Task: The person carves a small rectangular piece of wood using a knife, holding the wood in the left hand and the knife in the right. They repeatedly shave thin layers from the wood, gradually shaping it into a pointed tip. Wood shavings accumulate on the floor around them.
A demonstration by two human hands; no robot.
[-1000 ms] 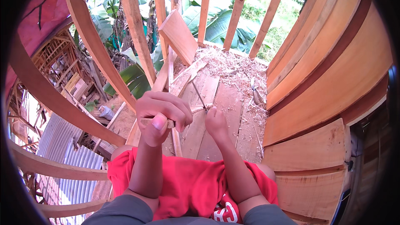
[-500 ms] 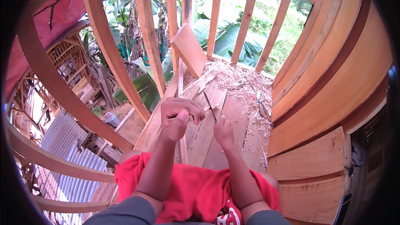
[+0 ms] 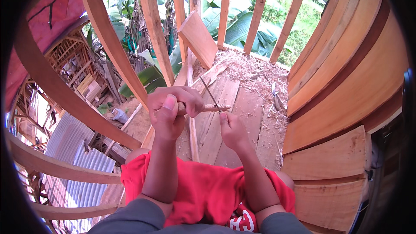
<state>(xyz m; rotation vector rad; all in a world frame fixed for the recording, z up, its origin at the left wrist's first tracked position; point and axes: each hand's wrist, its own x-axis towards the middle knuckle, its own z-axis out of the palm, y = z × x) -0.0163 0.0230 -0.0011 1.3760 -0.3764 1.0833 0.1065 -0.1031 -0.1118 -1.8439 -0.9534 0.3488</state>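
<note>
My left hand (image 3: 171,106) is wrapped round a thin wooden stick (image 3: 214,108), whose pale, whittled end sticks out to the right. Closed on a knife, my right hand (image 3: 234,130) is just below and right of that end. The knife's narrow dark blade (image 3: 209,91) slants up and to the left, crossing the stick near its tip. The grip of the knife is hidden in my fist. Both hands are in front of the red cloth (image 3: 199,186) over my lap.
Curly wood shavings (image 3: 255,71) cover the far plank floor (image 3: 247,104). A metal tool (image 3: 276,95) lies among them at the right. A short thick board (image 3: 199,39) leans against upright slats. Planks (image 3: 342,99) wall the right side; corrugated sheets (image 3: 91,160) lie below the left railing.
My left hand has moved slightly left and up, and its stick now shows clearly. The knife blade has shifted left and down, now across the stick. The view has tilted slightly.
</note>
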